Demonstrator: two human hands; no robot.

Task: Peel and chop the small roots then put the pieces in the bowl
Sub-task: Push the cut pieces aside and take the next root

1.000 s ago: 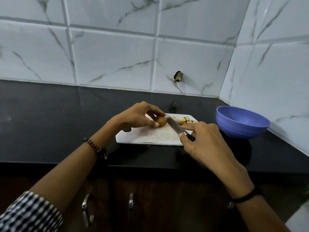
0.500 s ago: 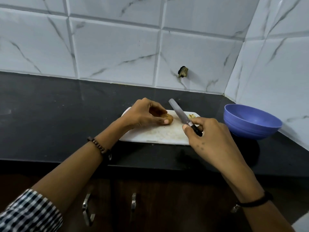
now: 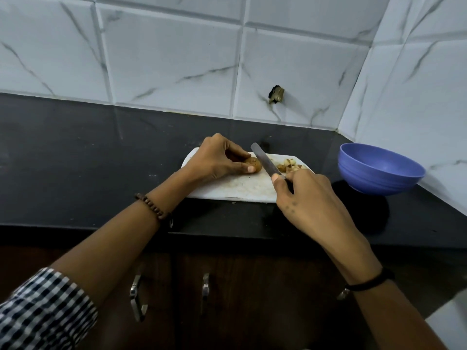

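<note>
The small root (image 3: 255, 164) lies on the back left part of the white cutting board (image 3: 242, 192), brown with peel. It looks firm, light and round, so I judge it can roll or slip under a blade. The best hold is at its left end, with fingertips kept away from the cut. The left hand (image 3: 217, 161) does so: its grip is clamped on the root between thumb and fingers. The right hand (image 3: 305, 198) has its grip closed around the handle of the knife (image 3: 264, 160). One second ago the blade lay against the root; now it is lifted, just to the right of it. The chopped pieces (image 3: 290, 166) lie on the board. The blue bowl (image 3: 379, 173) stands on the tabletop (image 3: 75, 160), apart to the right.
</note>
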